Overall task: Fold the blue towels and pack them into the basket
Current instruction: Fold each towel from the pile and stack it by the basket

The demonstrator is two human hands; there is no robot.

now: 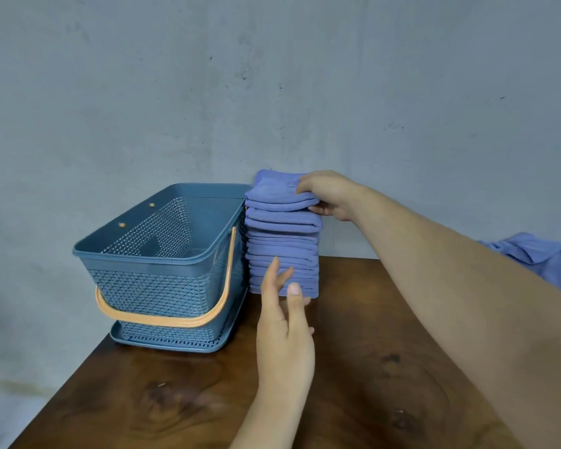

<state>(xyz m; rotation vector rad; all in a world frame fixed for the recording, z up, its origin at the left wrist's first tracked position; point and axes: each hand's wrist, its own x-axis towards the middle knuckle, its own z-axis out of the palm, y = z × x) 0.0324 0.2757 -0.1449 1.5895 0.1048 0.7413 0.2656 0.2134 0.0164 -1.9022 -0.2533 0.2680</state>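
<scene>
A tall stack of several folded blue towels (282,244) stands on the wooden table, right beside the blue basket (162,264). My right hand (331,196) grips the top folded towel (276,192) at its right edge, fingers on top and thumb underneath. My left hand (284,322) is stretched out with straight fingers against the front lower part of the stack. The basket has a perforated wall and an orange handle (162,319) folded down over its front; nothing shows inside it.
The brown wooden table (386,367) ends at the left just past the basket and runs toward me. A grey wall stands close behind. A loose heap of blue cloth (544,257) lies at the far right, behind my right forearm.
</scene>
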